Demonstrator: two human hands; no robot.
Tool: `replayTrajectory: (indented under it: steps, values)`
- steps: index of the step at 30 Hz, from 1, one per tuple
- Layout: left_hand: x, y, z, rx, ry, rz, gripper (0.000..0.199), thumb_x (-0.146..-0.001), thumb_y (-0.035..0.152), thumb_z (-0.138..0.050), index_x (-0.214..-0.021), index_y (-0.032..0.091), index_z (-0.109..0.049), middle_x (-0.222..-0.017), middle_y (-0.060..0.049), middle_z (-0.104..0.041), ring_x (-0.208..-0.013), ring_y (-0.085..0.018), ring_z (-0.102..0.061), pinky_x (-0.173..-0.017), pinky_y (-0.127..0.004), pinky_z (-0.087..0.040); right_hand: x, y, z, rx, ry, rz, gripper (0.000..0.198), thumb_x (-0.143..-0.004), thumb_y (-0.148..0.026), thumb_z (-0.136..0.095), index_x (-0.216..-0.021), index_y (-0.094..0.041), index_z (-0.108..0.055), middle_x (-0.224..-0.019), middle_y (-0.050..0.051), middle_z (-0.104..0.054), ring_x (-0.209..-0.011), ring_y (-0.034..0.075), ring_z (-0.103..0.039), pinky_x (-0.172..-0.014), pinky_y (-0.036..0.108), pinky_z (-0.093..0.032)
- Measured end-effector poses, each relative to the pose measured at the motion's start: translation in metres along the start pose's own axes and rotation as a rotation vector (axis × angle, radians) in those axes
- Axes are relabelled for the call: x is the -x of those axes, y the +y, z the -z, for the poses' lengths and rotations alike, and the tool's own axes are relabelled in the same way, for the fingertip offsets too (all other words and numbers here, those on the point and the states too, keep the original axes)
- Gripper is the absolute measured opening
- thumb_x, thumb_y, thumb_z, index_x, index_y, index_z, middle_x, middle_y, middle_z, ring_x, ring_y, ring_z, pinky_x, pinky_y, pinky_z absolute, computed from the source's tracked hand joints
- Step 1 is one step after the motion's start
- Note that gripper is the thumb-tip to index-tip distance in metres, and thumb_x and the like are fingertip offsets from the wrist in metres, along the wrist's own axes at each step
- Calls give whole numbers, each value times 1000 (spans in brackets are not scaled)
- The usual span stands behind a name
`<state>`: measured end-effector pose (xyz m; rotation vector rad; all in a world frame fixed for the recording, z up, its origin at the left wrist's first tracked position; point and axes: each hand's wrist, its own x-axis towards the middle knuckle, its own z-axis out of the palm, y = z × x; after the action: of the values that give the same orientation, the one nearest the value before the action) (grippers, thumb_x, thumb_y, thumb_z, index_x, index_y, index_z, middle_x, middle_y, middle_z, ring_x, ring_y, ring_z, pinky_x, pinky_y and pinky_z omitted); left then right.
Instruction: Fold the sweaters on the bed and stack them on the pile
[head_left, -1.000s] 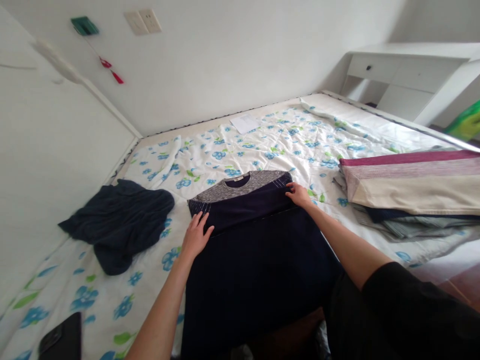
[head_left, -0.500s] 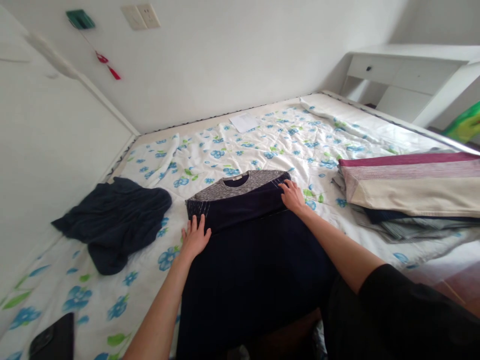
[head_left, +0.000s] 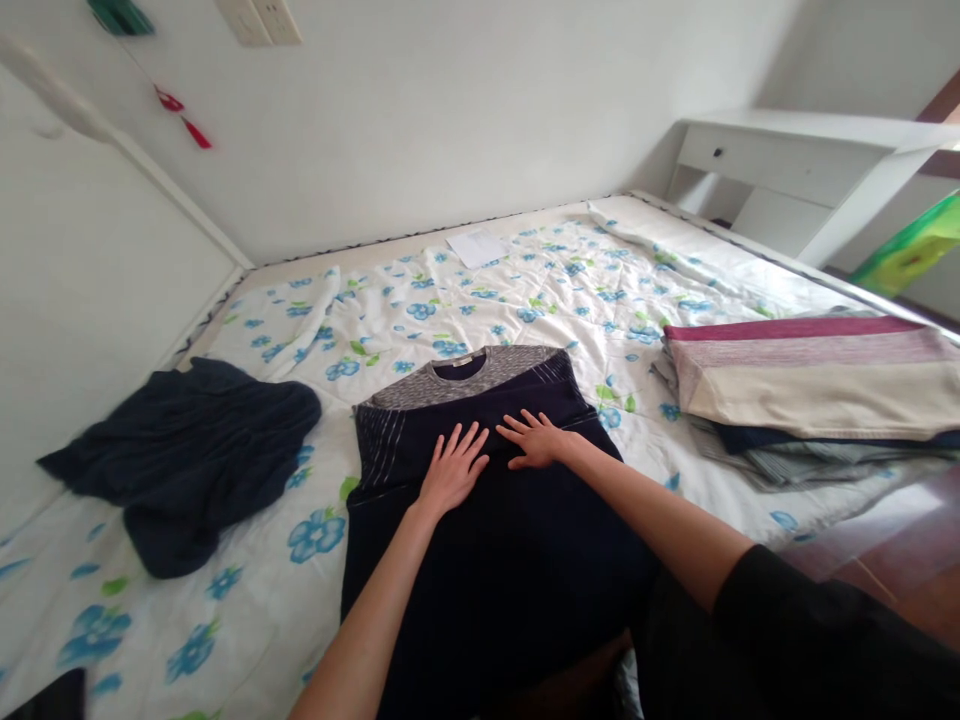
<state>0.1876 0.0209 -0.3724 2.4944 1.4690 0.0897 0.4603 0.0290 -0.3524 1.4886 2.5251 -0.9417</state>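
Observation:
A dark navy sweater (head_left: 495,540) with a speckled grey yoke lies spread on the bed, its neckline pointing away from me. My left hand (head_left: 453,470) rests flat on its chest, fingers spread. Close beside it, my right hand (head_left: 534,440) also lies on the fabric with the fingers stretched out. Neither hand grips anything. White streaked patches mark both sides of the sweater below the shoulders. Its lower part runs toward me into shadow, where its edge is hard to make out.
On the left lies a crumpled dark garment (head_left: 195,450). A stack of folded clothes (head_left: 817,385) sits at the right. The floral bedsheet (head_left: 315,540) carries a white paper (head_left: 477,247) near the wall. A phone (head_left: 56,698) shows at the lower left; a white desk (head_left: 787,170) stands beyond.
Both hands have moved inward from the sweater's sides to the middle of its chest. The streaked side patches now show more fully. The view has shifted slightly right.

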Motion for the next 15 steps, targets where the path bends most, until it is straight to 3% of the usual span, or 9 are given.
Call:
replayTrajectory:
  steps: [3, 9, 12, 15]
  values:
    - [-5, -36, 11, 0, 11, 138, 71, -116, 63, -33, -181, 36, -40, -190, -3, -29, -179, -34, -21, -143, -64, -20, 0, 10, 4, -62, -34, -14, 107, -98, -73, -76, -185, -41, -25, -193, 4, -13, -178, 47, -3, -140, 75, -6]
    - [-18, -121, 39, -60, 171, 509, 89, -112, 67, -32, -180, 10, -38, -189, -20, -29, -177, -40, -25, -143, -62, -20, -4, 12, 2, -93, -35, 3, 109, -95, -77, -77, -185, -42, -27, -192, 3, -13, -178, 46, -1, -141, 73, -5]
    - [-24, -145, 45, -40, 219, 601, 94, -111, 66, -31, -180, 2, -35, -188, -25, -28, -177, -40, -24, -144, -60, -18, -2, 14, 0, -86, -18, 8, 105, -97, -79, -74, -184, -43, -28, -192, 2, -16, -178, 46, -3, -141, 72, -7]
    - [-30, -159, 45, -23, 242, 624, 95, -110, 63, -31, -179, -1, -32, -188, -26, -28, -178, -39, -22, -144, -61, -17, 3, 29, 2, -59, 86, 48, 85, -110, -76, -58, -184, -42, -32, -192, 0, -19, -179, 40, -6, -143, 66, -8]
